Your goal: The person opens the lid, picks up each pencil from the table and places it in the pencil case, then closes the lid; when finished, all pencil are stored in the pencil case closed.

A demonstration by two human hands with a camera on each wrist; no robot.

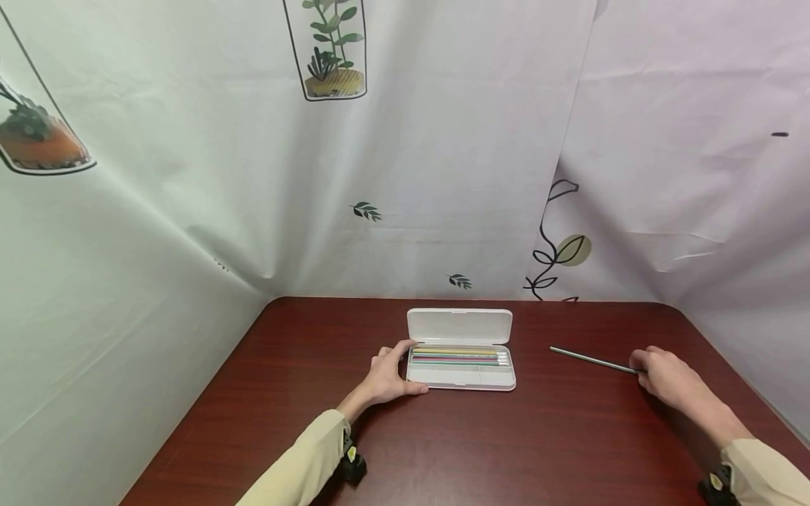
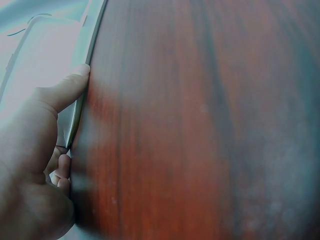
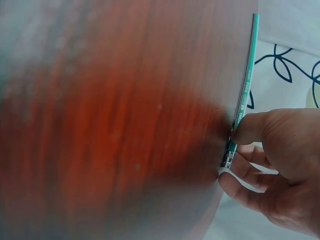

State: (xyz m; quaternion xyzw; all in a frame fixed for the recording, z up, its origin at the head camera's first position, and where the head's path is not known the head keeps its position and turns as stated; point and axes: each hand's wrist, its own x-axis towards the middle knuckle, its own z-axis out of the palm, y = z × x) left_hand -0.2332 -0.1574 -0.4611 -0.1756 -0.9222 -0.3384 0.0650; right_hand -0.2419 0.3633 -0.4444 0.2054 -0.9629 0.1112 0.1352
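Pencil (image 1: 591, 360) seemingly within right grip (image 1: 664, 376)

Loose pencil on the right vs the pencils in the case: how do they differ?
The loose pencil lies on the bare table, right of the white case; the cased pencils sit in its tray. It lies at a slant; they lie side by side, parallel. The right hand pinches its end; nothing touches theirs, and the left hand holds only the case's edge. All are slim and about equally long.

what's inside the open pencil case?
The pencil case holds a row of coloured pencils along its back half; the front compartments look bare. The left hand grips its left end, hiding that edge. Anything under the pencils can't be seen.
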